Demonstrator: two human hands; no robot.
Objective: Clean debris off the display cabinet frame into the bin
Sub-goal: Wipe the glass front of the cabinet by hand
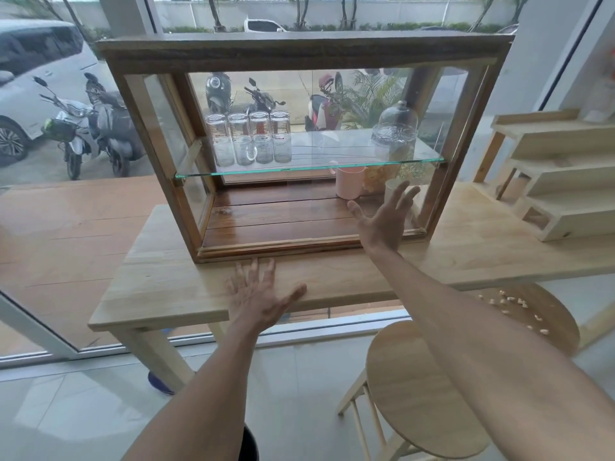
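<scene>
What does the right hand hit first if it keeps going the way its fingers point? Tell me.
Probably the pale cup on the cabinet floor, beside the pink cup: the open right hand points up-right at it, though depth is unclear.

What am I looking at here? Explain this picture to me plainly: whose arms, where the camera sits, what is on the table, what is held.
The camera is worn on a person's head and looks down, so the two bare arms are the wearer's own. The left hand rests flat on the wooden table; the right hand reaches, open, into the display cabinet. Neither holds anything. The cabinet stands on the table; its glass shelf carries glasses and a glass dome, with a pink cup below. Pale crumbs lie on a stool at right.
</scene>
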